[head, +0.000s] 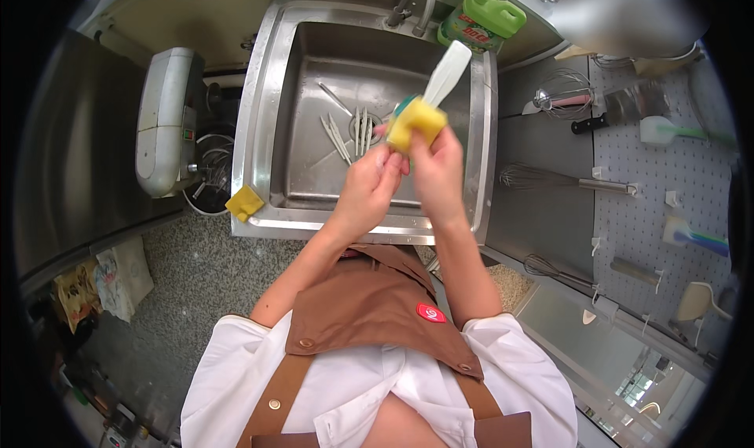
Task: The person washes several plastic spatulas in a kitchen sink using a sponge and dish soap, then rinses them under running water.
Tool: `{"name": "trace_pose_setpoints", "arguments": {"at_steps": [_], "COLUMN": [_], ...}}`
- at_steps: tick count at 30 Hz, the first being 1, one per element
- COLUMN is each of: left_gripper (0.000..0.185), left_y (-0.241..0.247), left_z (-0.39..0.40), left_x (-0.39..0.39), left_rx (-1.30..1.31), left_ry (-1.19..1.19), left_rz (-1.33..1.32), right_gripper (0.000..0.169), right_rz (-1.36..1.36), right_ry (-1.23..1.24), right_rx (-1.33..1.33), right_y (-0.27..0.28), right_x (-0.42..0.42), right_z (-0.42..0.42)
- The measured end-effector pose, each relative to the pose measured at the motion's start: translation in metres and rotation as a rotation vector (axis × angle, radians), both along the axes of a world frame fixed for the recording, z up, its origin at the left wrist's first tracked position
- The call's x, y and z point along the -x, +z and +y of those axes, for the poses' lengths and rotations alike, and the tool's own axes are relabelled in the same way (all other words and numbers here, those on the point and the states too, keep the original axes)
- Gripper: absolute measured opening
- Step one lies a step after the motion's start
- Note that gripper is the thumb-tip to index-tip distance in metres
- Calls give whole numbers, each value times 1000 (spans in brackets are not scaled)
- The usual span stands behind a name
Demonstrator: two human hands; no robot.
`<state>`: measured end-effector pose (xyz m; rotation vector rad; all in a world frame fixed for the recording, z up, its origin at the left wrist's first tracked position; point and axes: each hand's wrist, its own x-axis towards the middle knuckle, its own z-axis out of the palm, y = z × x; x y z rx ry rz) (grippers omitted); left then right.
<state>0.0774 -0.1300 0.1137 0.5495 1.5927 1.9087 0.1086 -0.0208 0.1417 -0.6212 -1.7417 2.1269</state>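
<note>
Over a stainless steel sink (377, 219), my right hand (437, 168) presses a yellow sponge (419, 121) with a green scouring side around a white spatula (449, 73). The spatula's blade points up and to the right, out of the sponge. Close below the sponge my left hand (372, 180) is closed, apparently on the spatula's lower end, which the fingers mostly hide. Several slim pale utensils (336, 137), tapered at their tips, lie in the basin around the drain, with a thin metal rod (334, 98) above them. A second yellow sponge (244, 203) rests on the sink's lower left corner.
A gooseneck faucet (428, 3) and a green detergent jug (483, 21) stand at the sink's back edge. Left of the sink is a stand mixer (168, 123). On the right, a pegboard (630, 159) holds whisks (565, 180), spatulas and a black-handled knife (589, 123).
</note>
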Motion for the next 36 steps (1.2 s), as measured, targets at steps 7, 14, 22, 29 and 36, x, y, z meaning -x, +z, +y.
{"name": "trace_pose_setpoints", "arguments": {"at_steps": [7,14,22,29,36], "left_gripper": [20,6,9,8,27], "left_y": [0,0,-6,-11,18], "left_z": [-1,5,15,11,2], "left_x": [-4,2,10,0,9], "left_rx": [25,142,217,306,268], "left_ry": [-8,125,138,66,162], "left_rz": [81,796,1130,1197,1117], "right_gripper": [19,23,31,40,50], "right_rz": [43,19,-26,-99,-97], "right_ry": [-102,-121,-207,-6,-23], "right_rx": [5,-88,-194,-20,34], "right_y": [-4,-10,-34,-26,-11], "right_x": [22,5,-2,19,11], "right_z": [28,2,-5,52,59]}}
